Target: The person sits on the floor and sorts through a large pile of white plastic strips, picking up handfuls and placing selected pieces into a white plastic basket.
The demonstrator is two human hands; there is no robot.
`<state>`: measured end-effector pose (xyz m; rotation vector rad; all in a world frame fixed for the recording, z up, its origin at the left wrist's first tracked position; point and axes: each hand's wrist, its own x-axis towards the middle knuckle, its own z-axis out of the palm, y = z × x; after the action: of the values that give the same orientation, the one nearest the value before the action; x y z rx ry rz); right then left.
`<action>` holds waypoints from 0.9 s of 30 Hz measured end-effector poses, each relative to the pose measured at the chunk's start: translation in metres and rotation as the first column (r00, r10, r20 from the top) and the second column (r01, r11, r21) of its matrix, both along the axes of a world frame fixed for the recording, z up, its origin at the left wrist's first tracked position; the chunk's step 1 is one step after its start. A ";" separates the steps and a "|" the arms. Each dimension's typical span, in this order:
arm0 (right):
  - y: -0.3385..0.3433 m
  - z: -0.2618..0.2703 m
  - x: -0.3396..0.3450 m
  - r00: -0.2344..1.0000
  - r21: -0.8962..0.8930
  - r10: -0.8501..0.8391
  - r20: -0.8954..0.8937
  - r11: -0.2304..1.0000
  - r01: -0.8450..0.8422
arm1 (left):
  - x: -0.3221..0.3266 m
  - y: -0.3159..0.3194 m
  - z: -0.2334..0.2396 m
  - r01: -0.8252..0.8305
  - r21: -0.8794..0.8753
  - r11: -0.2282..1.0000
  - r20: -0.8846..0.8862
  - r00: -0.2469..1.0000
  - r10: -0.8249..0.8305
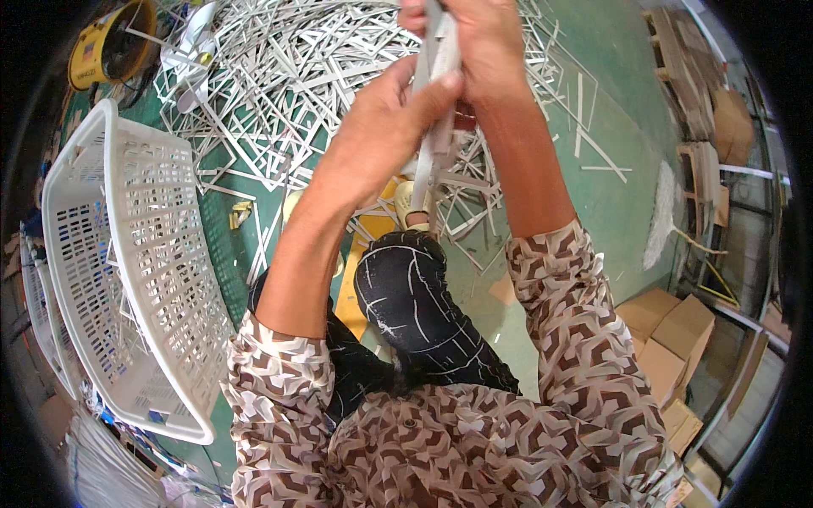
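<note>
My left hand (389, 130) is closed around the lower part of a bundle of thin whitish strips (438, 60), its thumb pressed across the front. Higher up, my right hand (488, 47) grips the same bundle from the right side. The bundle stands roughly lengthwise before me, its top cut off by the picture's upper edge. Motion blurs both hands and the strips, and the strips' material is hard to tell. Beneath and beyond them spreads a large tangled heap of narrow white strips (267, 95) on the green floor.
To the left, a white perforated plastic basket (168, 209) lies tilted, loose strips inside. A yellow drum fan (95, 51) stands at upper left. Cardboard boxes (660, 336) sit at right, with stacked wooden pallets (683, 82) farther up. A yellow floor line (352, 298) runs beneath my legs.
</note>
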<state>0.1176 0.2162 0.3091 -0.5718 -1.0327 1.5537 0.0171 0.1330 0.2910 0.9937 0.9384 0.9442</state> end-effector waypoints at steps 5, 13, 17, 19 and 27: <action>0.007 -0.010 -0.020 0.910 0.052 0.270 0.316 0.952 -0.301 | -0.017 -0.006 0.000 -0.086 -0.016 0.996 0.024 0.996 0.086; 0.088 -0.100 0.023 0.792 -0.110 0.118 0.600 0.992 -0.064 | -0.071 0.007 -0.013 -0.722 -0.034 0.691 0.269 0.659 0.702; 0.157 -0.217 0.069 0.464 -0.348 0.223 0.858 0.915 0.205 | -0.074 0.011 -0.013 -0.773 0.035 0.634 0.206 0.626 0.752; 0.161 -0.231 0.066 0.295 -0.346 0.283 0.913 0.920 0.187 | -0.074 0.010 -0.009 -0.760 0.012 0.650 0.197 0.639 0.743; 0.208 -0.365 0.069 -0.528 -0.046 -0.050 0.848 0.985 -0.168 | -0.066 0.016 -0.007 -0.738 0.339 0.583 -0.278 0.514 0.812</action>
<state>0.1868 0.4247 -0.0559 -2.1730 -2.6076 0.3899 -0.0492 0.1486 0.2839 0.9219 1.7799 1.6465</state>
